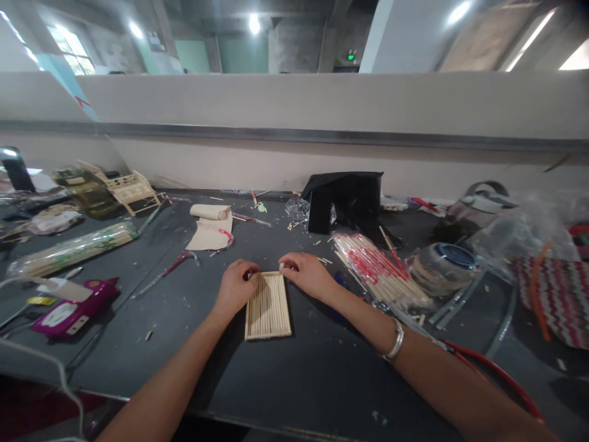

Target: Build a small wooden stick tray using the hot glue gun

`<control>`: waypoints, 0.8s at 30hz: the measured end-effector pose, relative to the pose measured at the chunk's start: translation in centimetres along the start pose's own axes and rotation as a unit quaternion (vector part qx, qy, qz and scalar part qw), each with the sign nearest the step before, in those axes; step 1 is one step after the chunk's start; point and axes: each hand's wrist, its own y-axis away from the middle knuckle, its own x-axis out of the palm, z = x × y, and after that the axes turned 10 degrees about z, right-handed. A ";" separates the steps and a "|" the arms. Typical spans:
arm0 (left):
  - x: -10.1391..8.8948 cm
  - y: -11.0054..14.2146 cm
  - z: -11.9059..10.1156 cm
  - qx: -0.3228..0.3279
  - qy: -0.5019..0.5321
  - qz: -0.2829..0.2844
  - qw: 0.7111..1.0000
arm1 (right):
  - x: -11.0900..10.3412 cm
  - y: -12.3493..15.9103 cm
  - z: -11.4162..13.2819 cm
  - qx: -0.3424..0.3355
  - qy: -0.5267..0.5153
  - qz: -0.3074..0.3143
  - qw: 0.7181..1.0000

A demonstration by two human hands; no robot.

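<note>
Rectangular pale wooden stick panel (269, 307): slim round rods side by side, raised edging, flat on the matte dark tabletop (184, 362), between my hands. Left hand (237, 285): fingers curled at its far left corner; whether they grip, I cannot tell. Right hand (307, 276): fingertips pinched on a small pale stick piece (281, 267), by the far right corner. Right of it: glossy plastic-wrapped sticks (377, 264), red-marked. Left: curling beige paper sheet (209, 234).

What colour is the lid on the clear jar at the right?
Blue; the lid shows best in the head view.
</note>
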 end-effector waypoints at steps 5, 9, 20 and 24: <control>-0.1 0.0 -0.1 0.012 -0.023 0.013 1.000 | 0.3 0.0 -0.1 -0.002 -0.002 -0.003 1.000; -0.1 -0.1 0.0 0.019 -0.031 0.018 0.999 | 0.5 -0.2 -0.1 -0.004 -0.004 -0.006 1.000; 0.0 -0.1 0.1 0.020 -0.036 0.020 0.999 | 0.7 -0.3 -0.2 -0.012 -0.003 -0.007 1.000; -0.1 0.0 0.0 0.016 -0.034 0.024 0.999 | 0.8 -0.3 -0.1 -0.011 0.003 -0.005 1.000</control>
